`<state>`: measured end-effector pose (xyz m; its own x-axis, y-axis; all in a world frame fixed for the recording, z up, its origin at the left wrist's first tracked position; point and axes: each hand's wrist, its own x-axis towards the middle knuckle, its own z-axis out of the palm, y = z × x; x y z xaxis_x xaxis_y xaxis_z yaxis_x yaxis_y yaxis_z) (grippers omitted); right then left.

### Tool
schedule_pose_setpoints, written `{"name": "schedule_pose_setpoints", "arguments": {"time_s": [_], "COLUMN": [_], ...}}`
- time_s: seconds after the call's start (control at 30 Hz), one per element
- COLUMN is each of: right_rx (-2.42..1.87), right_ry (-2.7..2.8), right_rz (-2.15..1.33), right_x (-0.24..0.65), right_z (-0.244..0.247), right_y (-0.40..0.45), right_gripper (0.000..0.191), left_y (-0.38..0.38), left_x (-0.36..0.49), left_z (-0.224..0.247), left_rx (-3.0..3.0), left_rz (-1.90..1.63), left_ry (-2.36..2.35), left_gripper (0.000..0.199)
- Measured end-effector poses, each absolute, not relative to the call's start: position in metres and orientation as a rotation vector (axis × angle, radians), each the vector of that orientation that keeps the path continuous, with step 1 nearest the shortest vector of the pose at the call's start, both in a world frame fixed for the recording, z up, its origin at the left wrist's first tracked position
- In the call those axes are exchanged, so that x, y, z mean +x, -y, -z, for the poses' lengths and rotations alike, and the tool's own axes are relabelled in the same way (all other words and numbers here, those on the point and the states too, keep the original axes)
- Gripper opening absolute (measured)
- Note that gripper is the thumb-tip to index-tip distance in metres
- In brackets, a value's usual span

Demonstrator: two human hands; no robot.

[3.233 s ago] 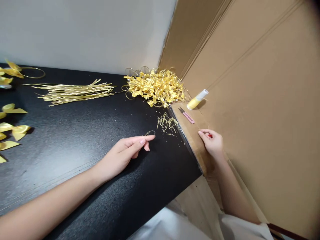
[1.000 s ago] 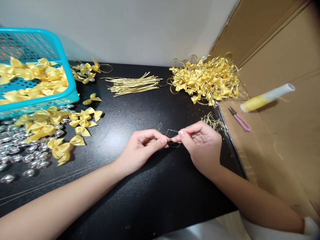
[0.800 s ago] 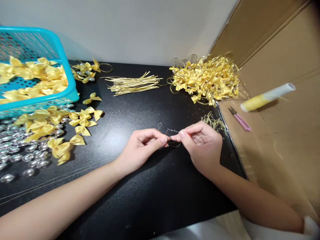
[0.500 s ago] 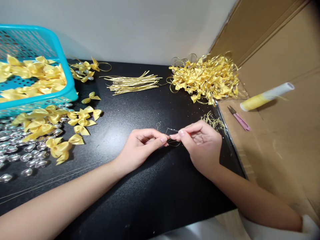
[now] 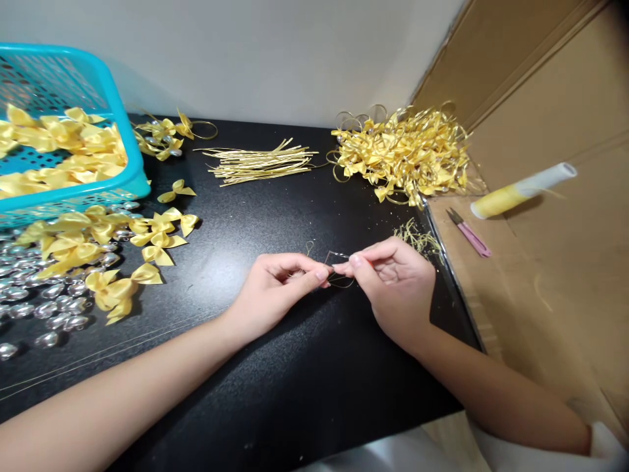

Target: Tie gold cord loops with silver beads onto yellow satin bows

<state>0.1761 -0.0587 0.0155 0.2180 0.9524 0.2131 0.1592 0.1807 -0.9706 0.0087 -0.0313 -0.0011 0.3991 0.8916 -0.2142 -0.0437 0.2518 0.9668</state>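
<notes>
Over the middle of the black table, my left hand point(image 5: 285, 285) and my right hand point(image 5: 396, 282) meet at their fingertips. My left thumb and forefinger pinch a thin thread point(image 5: 341, 283), which loops below the fingers. My right thumb and forefinger are closed on the thread's other part, where a short shiny stretch shows between the hands. Its details are too small to make out. Two long threads point(image 5: 113, 352) run from the left edge toward my left wrist. Gold twist ties point(image 5: 263, 162) lie in a bundle beyond my hands.
At left, a turquoise basket point(image 5: 140, 177) holds yellow bows, with silver beads point(image 5: 61, 305) and loose bows point(image 5: 113, 293) before it. A pile of bows with gold loops point(image 5: 403, 154) is at back right. Pink snips point(image 5: 472, 237) and a yellow-white roll point(image 5: 523, 190) lie on cardboard.
The view has shifted very slightly, moving the basket and beads a little left in the picture. Both hands keep the same pinch.
</notes>
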Motion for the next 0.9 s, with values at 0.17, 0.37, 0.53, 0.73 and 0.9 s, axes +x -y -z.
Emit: {"name": "schedule_pose_setpoints", "arguments": {"time_s": [0.17,0.37,0.53,0.73,0.9], "right_rx": [-1.247,-1.24,-1.246,-1.25,-1.265], "right_ry": [1.22,1.196,1.183,1.165,1.163], "right_rz": [-0.818,-0.836,-0.845,-0.86,-0.863], "right_x": [0.1766,0.1755,0.1745,0.1741,0.1729], "right_z": [-0.0146,-0.014,-0.0146,-0.0149,-0.0154], "right_y": [0.0586,0.0584,0.0581,0.0582,0.0582], "right_gripper": [0.013,0.013,0.012,0.013,0.013], "left_y": [0.0313,0.0305,0.0305,0.0315,0.0312], "left_x": [0.0086,0.0091,0.0089,0.0075,0.0082], "left_z": [-0.0005,-0.0027,-0.0025,-0.0024,-0.0026], "left_rx": [1.126,1.135,1.153,1.17,1.185], "left_rz": [-0.8,-0.797,-0.787,-0.772,-0.76], "left_ry": [-0.963,-0.974,-0.984,-1.001,-1.014], "left_gripper": [0.012,0.013,0.015,0.018,0.021]}}
